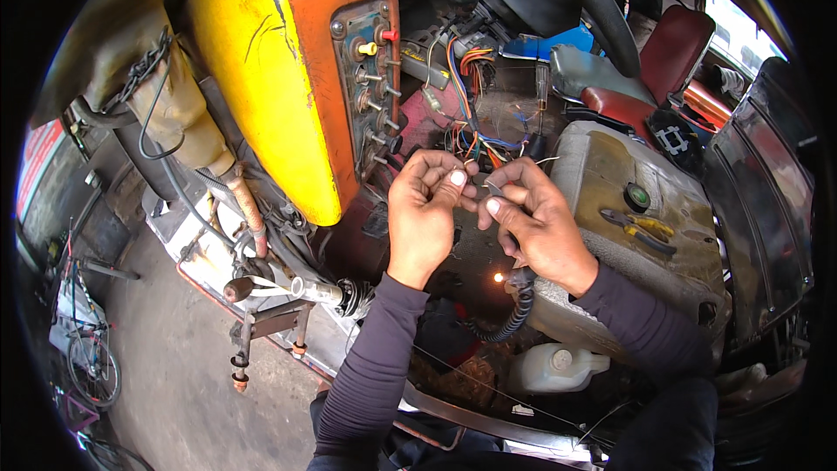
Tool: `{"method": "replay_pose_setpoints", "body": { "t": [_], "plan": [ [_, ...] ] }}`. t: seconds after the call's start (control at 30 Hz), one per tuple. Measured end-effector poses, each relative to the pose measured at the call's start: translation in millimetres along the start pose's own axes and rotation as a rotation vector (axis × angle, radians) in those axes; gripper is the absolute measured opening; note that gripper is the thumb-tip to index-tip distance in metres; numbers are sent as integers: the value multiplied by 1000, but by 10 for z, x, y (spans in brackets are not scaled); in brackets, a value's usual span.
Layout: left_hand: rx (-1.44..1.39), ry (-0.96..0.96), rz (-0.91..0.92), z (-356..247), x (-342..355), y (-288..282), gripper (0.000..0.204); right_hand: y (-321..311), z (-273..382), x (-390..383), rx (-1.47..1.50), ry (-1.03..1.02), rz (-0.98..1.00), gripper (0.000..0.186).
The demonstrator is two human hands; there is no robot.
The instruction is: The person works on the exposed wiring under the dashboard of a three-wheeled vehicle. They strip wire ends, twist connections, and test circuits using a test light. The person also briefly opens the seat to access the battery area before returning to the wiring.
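Observation:
My left hand [423, 214] and my right hand [545, 227] meet in the middle of the view, thumbs and fingertips pinched. Thin wires run into both pinches, and a pale wire [546, 160] pokes out beyond the right fingers. The fingers partly hide where the wires meet. Just past my hands hangs a loose bundle of coloured wires [475, 129], orange, blue and white among them. To the right, pliers [641, 228] with yellow and black handles lie on a worn tan cover [602, 166]. A roll of black tape [636, 197] sits beside them.
An orange dashboard with a switch panel [370, 87] and a yellow panel [253, 78] stands left. A steering wheel [602, 4] is ahead. Below my hands are a small glowing light [499, 277], a black corrugated hose [519, 307] and a white jug [562, 371].

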State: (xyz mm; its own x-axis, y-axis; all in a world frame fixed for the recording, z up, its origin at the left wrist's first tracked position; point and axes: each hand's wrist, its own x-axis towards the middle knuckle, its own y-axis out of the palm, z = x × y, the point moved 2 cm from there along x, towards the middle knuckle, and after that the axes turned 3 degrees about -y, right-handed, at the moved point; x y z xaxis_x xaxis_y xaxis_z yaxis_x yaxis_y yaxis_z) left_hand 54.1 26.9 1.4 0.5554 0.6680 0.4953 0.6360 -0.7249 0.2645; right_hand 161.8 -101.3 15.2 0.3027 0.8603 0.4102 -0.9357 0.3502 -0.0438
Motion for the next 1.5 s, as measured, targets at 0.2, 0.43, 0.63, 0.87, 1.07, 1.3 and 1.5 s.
{"method": "replay_pose_setpoints", "body": {
  "t": [0.2,0.43,0.63,0.87,1.07,1.3,1.5],
  "plan": [
    [58,77,-75,86,-110,130,9,10,-49,9,-13,19,-11,19],
    [168,139,-177,219,-136,209,11,50,-28,-8,7,42,-24,18],
    [127,129,-253,235,-140,196,9,70,-76,-18,10,64,-16,19],
    [32,71,-263,189,-163,163,6,89,-70,-26,12,87,-9,21],
    [-18,47,-276,182,-166,156,6,97,-50,-40,-23,90,1,34],
    [-22,49,-271,183,-178,168,6,118,-45,-38,-32,79,-17,34],
    [-26,46,-263,199,-181,158,6,94,-80,-18,-7,95,-21,29]
  ]
}}
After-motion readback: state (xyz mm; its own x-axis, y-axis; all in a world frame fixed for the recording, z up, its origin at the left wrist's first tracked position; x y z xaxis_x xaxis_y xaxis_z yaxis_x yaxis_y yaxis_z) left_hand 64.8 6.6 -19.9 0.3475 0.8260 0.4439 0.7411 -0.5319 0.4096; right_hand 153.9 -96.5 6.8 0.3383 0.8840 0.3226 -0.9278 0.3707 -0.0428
